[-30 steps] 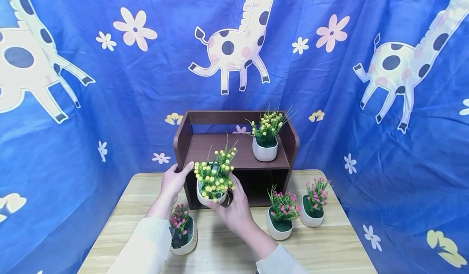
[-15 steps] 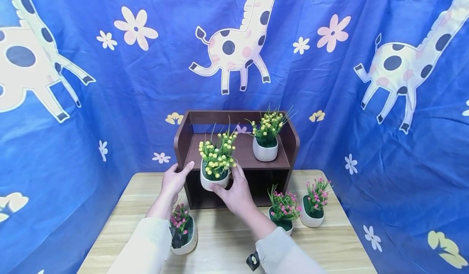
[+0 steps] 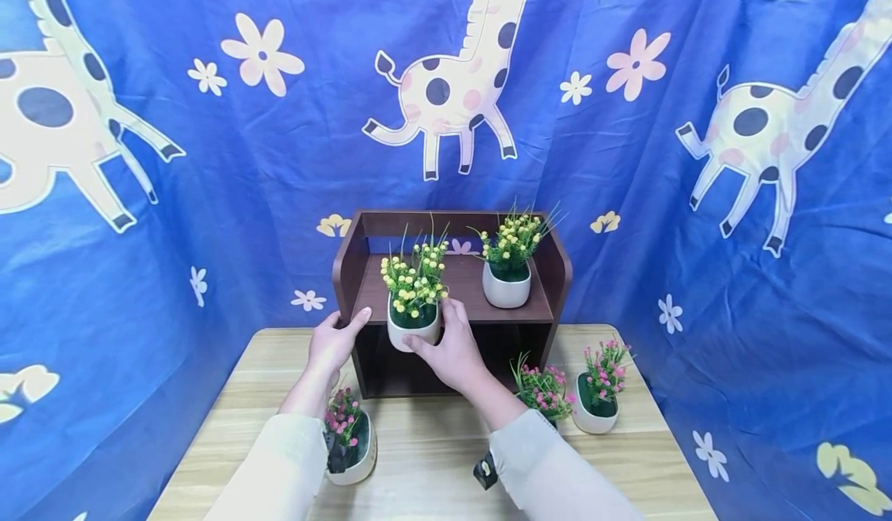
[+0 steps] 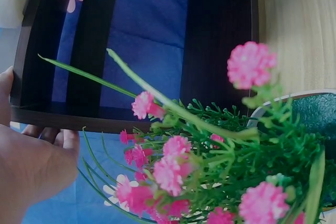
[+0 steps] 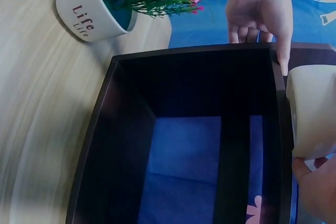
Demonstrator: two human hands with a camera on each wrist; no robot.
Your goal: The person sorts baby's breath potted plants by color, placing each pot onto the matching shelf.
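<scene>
My right hand [image 3: 456, 354] holds a white pot of yellow flowers [image 3: 413, 327] by its side, thumb in front, at the front edge of the upper board of a dark brown shelf [image 3: 460, 293]. In the right wrist view the pot [image 5: 315, 111] appears beside that board; whether it touches is unclear. My left hand [image 3: 334, 344] grips the shelf's left front corner. Its thumb lies on the board and its fingers go around the outer side, as the left wrist view shows at the hand [image 4: 39, 166]. A second pot of yellow flowers [image 3: 506, 289] stands at the board's right end.
A pot of pink flowers [image 3: 358, 459] stands under my left forearm. Two more pink-flowered pots stand right of the shelf, the nearer plant [image 3: 545, 393] partly behind my right forearm, the farther pot [image 3: 596, 416] near the edge of the wooden table [image 3: 418, 459]. Blue giraffe-print cloth [image 3: 279, 157] surrounds everything.
My right hand has raised the yellow-flowered pot and moved it forward, from in front of the shelf to the upper board's front edge. My left hand has stayed at the shelf corner.
</scene>
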